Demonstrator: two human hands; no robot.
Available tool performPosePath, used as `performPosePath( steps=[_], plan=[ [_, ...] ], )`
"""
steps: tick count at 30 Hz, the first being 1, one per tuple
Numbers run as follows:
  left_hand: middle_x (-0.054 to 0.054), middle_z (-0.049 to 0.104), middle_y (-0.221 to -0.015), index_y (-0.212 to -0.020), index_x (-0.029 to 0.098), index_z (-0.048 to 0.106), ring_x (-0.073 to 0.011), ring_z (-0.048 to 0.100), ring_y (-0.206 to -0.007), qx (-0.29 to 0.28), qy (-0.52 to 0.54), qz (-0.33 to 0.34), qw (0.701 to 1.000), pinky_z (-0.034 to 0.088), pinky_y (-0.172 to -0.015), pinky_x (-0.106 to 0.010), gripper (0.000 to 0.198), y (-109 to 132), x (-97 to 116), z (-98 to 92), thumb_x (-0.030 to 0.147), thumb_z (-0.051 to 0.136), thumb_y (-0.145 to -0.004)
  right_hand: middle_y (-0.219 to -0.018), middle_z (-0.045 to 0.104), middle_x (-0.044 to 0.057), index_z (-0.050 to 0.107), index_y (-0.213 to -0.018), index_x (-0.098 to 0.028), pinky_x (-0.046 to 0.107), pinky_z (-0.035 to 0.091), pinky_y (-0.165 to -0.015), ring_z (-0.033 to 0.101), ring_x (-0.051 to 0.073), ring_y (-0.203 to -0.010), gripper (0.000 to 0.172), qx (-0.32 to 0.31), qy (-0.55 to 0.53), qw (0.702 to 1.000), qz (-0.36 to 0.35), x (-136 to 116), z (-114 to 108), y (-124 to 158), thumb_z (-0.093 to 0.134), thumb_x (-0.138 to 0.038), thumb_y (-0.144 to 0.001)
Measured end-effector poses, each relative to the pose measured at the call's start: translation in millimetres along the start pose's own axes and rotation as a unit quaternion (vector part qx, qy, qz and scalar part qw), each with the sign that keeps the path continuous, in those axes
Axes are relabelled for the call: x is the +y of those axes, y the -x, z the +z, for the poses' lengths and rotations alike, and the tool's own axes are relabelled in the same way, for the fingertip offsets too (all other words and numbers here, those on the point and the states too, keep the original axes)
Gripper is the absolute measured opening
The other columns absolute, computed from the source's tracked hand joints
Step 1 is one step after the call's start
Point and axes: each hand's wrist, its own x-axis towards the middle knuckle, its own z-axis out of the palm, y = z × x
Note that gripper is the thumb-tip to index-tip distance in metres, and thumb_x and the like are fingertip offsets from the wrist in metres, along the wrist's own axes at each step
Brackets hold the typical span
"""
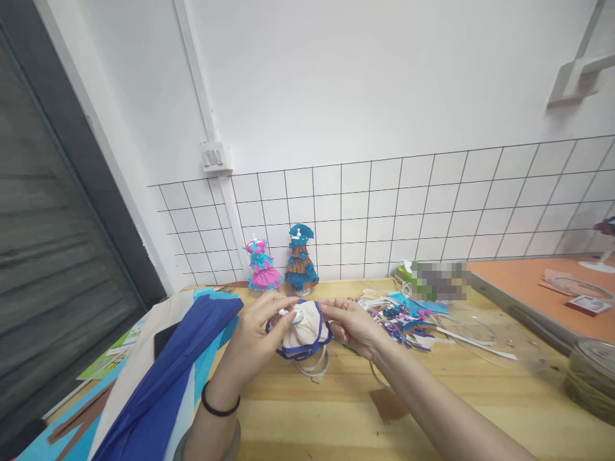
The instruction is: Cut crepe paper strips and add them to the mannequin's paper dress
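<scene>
Both my hands meet over a small paper dress (302, 334), cream with dark blue edging, held just above the wooden table (432, 403). My left hand (254, 336) pinches its upper left side, thumb and fingers closed near a small white piece at the top. My right hand (350, 323) grips the dress's right side with closed fingers. A black band circles my left wrist. Thin white strips curl under the dress.
Two finished paper dresses on stands, a pink one (262, 267) and a blue-brown one (300, 259), stand against the tiled wall. Blue and cream paper sheets (163, 384) lie at left. Paper scraps (403, 317) and clear plastic (485, 339) lie at right; an orange board (528, 282) beyond.
</scene>
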Motion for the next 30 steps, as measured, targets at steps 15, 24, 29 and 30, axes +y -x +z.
performPosePath(
  steps=[15, 24, 29, 30],
  plan=[
    [-0.005, 0.061, -0.092, -0.102, 0.02, 0.064, -0.0156, 0.057, -0.088, 0.063, -0.008, -0.027, 0.998, 0.045, -0.075, -0.027, 0.022, -3.0, -8.1, 4.9, 0.028, 0.052, -0.086, -0.062, 0.063, -0.005, 0.05, -0.107, -0.015, 0.016, 0.026, -0.033, 0.041, 0.003, -0.031, 0.062, 0.044, 0.047, 0.997, -0.045, 15.2, 21.3, 18.0, 0.078, -0.039, -0.056],
    [-0.004, 0.062, -0.093, -0.097, 0.02, 0.064, -0.0154, 0.057, -0.086, 0.113, -0.016, -0.022, 0.993, 0.044, -0.076, -0.026, 0.019, -4.4, -14.0, 5.9, 0.028, 0.054, -0.084, -0.038, 0.049, -0.011, 0.042, -0.122, -0.011, 0.014, 0.024, -0.035, 0.036, 0.003, -0.031, 0.079, 0.052, -0.001, 0.998, -0.042, 21.5, 28.7, 10.7, 0.077, -0.042, -0.058],
    [-0.005, 0.062, -0.093, -0.095, 0.019, 0.064, -0.0155, 0.057, -0.083, 0.131, -0.009, -0.039, 0.991, 0.045, -0.075, -0.026, 0.019, -5.0, -17.1, 5.9, 0.03, 0.054, -0.084, -0.044, 0.055, -0.009, 0.032, -0.132, -0.009, 0.014, 0.024, -0.035, 0.04, 0.004, -0.031, 0.092, 0.032, 0.007, 0.997, -0.071, 25.2, 35.8, 7.5, 0.078, -0.04, -0.058],
    [-0.005, 0.062, -0.093, -0.094, 0.019, 0.064, -0.0155, 0.057, -0.083, 0.135, -0.01, -0.044, 0.99, 0.045, -0.074, -0.026, 0.019, -4.9, -17.7, 5.7, 0.031, 0.054, -0.084, -0.045, 0.056, -0.008, 0.032, -0.132, -0.009, 0.013, 0.025, -0.035, 0.04, 0.004, -0.032, 0.092, 0.03, 0.004, 0.997, -0.077, 25.8, 37.3, 6.8, 0.078, -0.039, -0.058]
  ],
)
